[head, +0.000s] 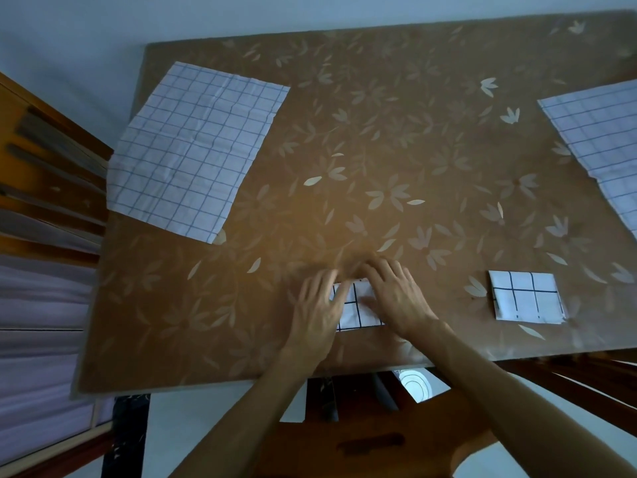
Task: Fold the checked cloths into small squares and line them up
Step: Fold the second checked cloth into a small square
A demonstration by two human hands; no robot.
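Note:
A small folded checked cloth [356, 310] lies near the table's front edge, mostly hidden under both hands. My left hand [319, 307] lies flat on its left part with fingers spread. My right hand [396, 298] presses flat on its right part. A second folded checked square [525, 298] rests to the right, apart from my hands. An unfolded checked cloth [193, 150] is spread at the far left of the table. Another unfolded checked cloth [603, 139] lies at the right edge, partly cut off by the frame.
The table [396, 132] wears a brown cover with a pale leaf pattern. Wooden furniture [44, 174] stands along the left side. A wooden stool [372, 439] sits below the table's front edge.

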